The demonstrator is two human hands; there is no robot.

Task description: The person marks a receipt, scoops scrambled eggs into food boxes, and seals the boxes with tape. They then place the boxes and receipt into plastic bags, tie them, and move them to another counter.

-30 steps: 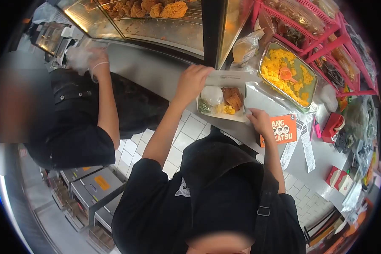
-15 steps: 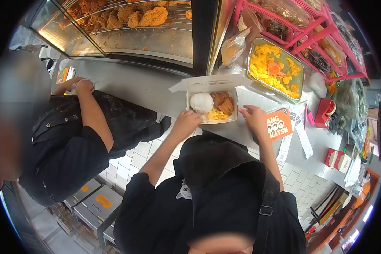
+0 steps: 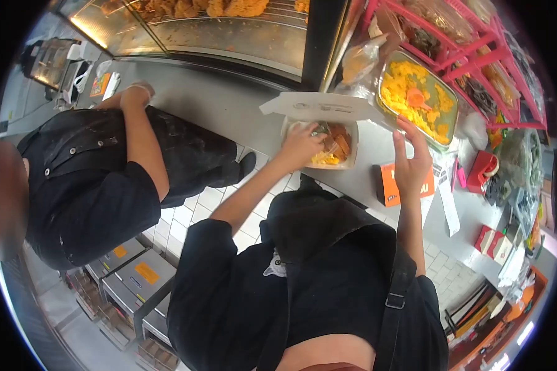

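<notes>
White cardboard meal box (image 3: 332,166) on the steel counter (image 3: 210,114), head view: lid (image 3: 331,109) raised at twelve o'clock, presumably for access. Left hand (image 3: 301,146) reaches inside, fingers curled, grasp indeterminable; right hand (image 3: 413,162), three o'clock, extends released fingers.

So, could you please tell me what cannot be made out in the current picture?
In the head view:
Box: its left part is hidden by the left hand; whether that hand grips anything is unclear.
Orange carton: some print is covered by the right hand.
Receipt: its print is too small to read.
Chicken: cut off by the top edge.
Co-worker's hand: blurred.
</notes>
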